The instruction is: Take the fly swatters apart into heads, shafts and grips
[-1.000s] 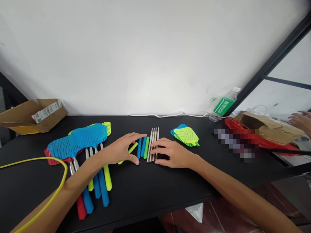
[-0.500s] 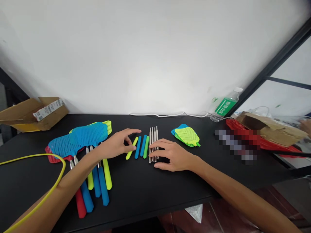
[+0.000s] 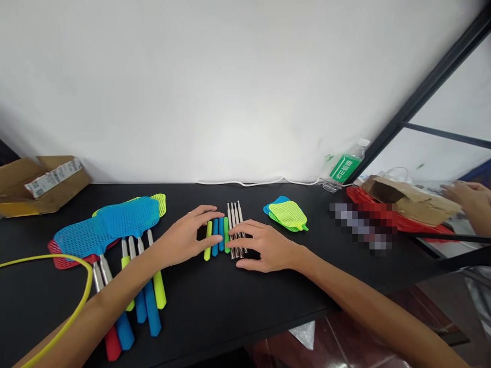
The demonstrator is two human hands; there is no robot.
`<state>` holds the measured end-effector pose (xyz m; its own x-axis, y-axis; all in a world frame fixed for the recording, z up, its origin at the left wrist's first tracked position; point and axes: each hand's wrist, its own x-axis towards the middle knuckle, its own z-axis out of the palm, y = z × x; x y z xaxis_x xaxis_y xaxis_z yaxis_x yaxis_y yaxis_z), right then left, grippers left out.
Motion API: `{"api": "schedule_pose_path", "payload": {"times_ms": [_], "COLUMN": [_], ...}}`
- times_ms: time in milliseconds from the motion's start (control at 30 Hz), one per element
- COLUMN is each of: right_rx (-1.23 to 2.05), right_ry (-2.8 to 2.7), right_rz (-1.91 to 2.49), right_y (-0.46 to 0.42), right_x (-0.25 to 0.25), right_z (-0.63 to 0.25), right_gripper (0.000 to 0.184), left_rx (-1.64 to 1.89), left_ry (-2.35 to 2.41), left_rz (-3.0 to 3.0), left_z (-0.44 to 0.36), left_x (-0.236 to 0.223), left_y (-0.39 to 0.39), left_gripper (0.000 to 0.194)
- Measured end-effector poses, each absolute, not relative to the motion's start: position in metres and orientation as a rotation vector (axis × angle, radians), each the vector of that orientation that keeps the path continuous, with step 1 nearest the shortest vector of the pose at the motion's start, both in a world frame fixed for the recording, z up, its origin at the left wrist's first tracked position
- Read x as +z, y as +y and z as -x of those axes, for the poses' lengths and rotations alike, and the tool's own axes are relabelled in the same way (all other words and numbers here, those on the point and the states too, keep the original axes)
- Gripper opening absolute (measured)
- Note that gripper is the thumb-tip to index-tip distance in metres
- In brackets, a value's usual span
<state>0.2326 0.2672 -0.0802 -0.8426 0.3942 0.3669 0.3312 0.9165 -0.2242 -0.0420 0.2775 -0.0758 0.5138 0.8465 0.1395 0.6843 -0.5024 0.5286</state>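
My left hand point(image 3: 187, 237) lies over the left end of a tight row of foam grips, its fingertips reaching the yellow-green grip point(image 3: 207, 240). That grip stands beside two blue grips point(image 3: 215, 237) and a green grip point(image 3: 226, 235). My right hand point(image 3: 264, 246) rests with its fingers across several steel rods point(image 3: 235, 230). Neither hand visibly grips anything. Beyond the right hand lies a stack of green and blue mesh swatter heads point(image 3: 286, 214). Left of my left forearm, several assembled fly swatters point(image 3: 107, 225) lie with blue, red and yellow-green heads and handles.
The black table point(image 3: 215, 306) holds a yellow cable point(image 3: 90, 278) and a cardboard box point(image 3: 42, 184) at the left. A water bottle point(image 3: 343, 168) stands at the back. On the right are a red bag point(image 3: 368, 204), brown paper point(image 3: 410, 207) and a co-worker's hand point(image 3: 470, 199).
My left hand has moved right, over the grips. The yellow-green grip has swung from slanted to nearly parallel, and the grips now sit closer together against the rods.
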Motion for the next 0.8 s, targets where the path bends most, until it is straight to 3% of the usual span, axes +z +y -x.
{"api": "schedule_pose_path", "payload": {"times_ms": [200, 533, 800], "right_rx": [0.228, 0.239, 0.251], "right_ry": [-2.657, -2.673, -2.678], "right_rz": [0.534, 0.506, 0.480], "right_y": [0.267, 0.268, 0.270], "right_x": [-0.080, -0.081, -0.084], "right_z": [-0.233, -0.232, -0.233], "right_gripper": [0.035, 0.038, 0.043], "left_rx": [0.349, 0.375, 0.406], "left_ry": [1.215, 1.213, 1.208], "left_rz": [-2.569, -2.677, -2.717], "left_z": [0.037, 0.034, 0.032], "left_x": [-0.083, -0.090, -0.087], "left_y": [0.276, 0.275, 0.273], "left_gripper": [0.082, 0.096, 0.080]}}
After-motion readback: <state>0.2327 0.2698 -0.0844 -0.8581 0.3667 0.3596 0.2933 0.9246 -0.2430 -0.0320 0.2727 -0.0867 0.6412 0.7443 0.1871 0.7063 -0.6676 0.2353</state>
